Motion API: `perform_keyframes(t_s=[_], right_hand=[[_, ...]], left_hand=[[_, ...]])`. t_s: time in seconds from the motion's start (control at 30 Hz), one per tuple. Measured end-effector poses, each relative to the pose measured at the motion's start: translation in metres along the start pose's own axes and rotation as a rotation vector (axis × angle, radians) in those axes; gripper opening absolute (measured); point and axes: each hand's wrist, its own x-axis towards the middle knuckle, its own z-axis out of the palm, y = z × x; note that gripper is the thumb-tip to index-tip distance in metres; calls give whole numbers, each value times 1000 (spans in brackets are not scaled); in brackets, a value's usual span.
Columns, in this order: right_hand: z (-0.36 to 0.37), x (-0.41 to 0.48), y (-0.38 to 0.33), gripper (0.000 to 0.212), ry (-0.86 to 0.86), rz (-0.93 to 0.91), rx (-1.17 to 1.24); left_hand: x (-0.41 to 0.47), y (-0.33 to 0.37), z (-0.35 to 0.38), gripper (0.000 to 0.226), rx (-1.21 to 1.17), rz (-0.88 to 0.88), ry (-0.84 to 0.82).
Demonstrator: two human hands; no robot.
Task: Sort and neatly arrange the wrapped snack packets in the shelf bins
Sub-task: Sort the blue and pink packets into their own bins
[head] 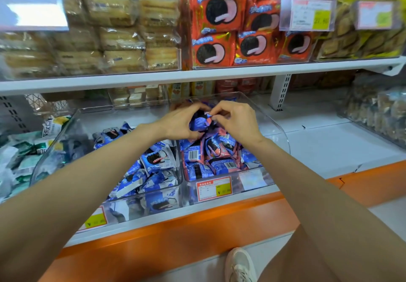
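Observation:
Two clear plastic bins stand side by side on the lower shelf. The right bin [279,134] holds several blue-and-pink cookie packets [219,160]. The left bin [66,127] holds blue-and-white cookie packets [153,167]. Over the back of the right bin, my left hand [182,121] grips a bunch of blue packets [198,124]. My right hand [237,119] pinches the top edge of one packet in that bunch with thumb and fingertips. Part of the bunch is hidden behind both hands.
An orange shelf edge [197,222] runs along the front. Price tags [214,188] hang on the bin fronts. The upper shelf [197,75] carries red cookie packs [219,18] and wafer packs [120,29]. Green-white packets [26,149] lie at left. White shelf surface [329,141] spreads right.

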Motion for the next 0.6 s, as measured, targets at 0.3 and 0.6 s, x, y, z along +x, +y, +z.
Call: perform_keyframes(t_s=[0.3,0.6], right_hand=[[-22,-6,21,19,-330,55,28],[-51,-5,46,19,-268,147,-412]], left_hand=[[-9,4,4,53,93,21,-48],[-7,11,11,53,240,97,4]])
